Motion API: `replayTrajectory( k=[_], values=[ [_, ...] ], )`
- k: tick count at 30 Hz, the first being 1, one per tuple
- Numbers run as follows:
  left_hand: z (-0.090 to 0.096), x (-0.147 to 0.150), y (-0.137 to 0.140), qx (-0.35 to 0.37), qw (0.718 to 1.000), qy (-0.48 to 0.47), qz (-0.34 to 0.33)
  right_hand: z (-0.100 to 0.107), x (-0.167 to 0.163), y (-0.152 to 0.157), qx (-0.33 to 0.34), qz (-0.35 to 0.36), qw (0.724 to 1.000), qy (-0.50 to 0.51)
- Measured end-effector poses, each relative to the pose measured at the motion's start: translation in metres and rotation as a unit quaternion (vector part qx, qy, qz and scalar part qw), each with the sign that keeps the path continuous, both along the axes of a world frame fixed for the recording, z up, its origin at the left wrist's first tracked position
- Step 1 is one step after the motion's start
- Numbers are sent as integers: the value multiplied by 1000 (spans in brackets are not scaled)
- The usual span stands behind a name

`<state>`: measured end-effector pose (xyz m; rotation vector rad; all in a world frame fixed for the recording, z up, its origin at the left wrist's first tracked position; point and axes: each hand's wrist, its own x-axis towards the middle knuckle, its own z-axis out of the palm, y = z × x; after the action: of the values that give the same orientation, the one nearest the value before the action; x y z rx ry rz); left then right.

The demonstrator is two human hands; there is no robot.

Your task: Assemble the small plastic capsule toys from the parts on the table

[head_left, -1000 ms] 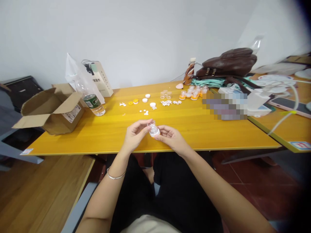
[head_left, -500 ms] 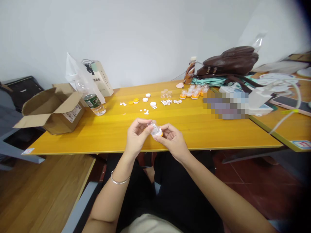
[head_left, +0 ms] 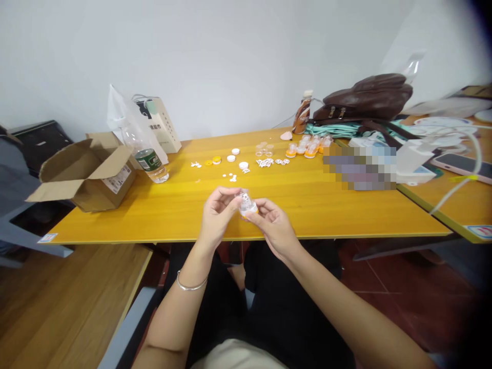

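Above the table's front edge, both hands hold a small clear plastic container with a white and orange base (head_left: 247,203). My left hand (head_left: 219,210) pinches its clear upper part between thumb and fingers. Around the white and orange base, the fingers of my right hand (head_left: 274,220) are closed. Beyond the hands lie small white discs (head_left: 232,178), white round caps (head_left: 243,165), yellow rings (head_left: 217,160), clear cups (head_left: 264,149) and a pile of patterned white pieces (head_left: 265,163). Several similar containers with orange bases (head_left: 310,149) stand farther right.
On the left are an open cardboard box (head_left: 88,174), a water bottle (head_left: 151,165) and a paper bag (head_left: 163,125). A drink bottle (head_left: 302,114) and a brown leather bag (head_left: 365,100) stand at the back right. A white cable (head_left: 457,189) and a phone (head_left: 463,166) lie at the far right.
The container has turned a little more upright between the fingers. Both hands stay in nearly the same place, and the whole view has shifted slightly.
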<state>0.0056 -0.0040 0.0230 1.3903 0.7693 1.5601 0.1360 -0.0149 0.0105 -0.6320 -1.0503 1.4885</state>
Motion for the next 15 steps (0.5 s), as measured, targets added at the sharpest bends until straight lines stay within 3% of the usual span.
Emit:
replayTrajectory(
  k=[2, 5, 7, 9, 11, 15],
  values=[
    [-2, 2, 0, 9, 1000, -16, 2, -1, 0, 1, 14, -24, 1000, -5],
    [-2, 3, -1, -6, 998, -52, -26, -1, 2, 1, -37, 59, 997, 21],
    [0, 4, -3, -33, 993, -75, -89, -1, 3, 1, -80, 134, 986, 62],
    [2, 4, -5, -55, 981, -97, -161, 0, 2, -1, -88, 161, 978, 96],
    [2, 6, -6, -59, 975, -121, -174, 0, -1, -3, -56, 125, 985, 103],
    [0, 8, -7, -55, 982, -143, -106, 3, -5, -9, -4, 43, 995, 91]
  ],
)
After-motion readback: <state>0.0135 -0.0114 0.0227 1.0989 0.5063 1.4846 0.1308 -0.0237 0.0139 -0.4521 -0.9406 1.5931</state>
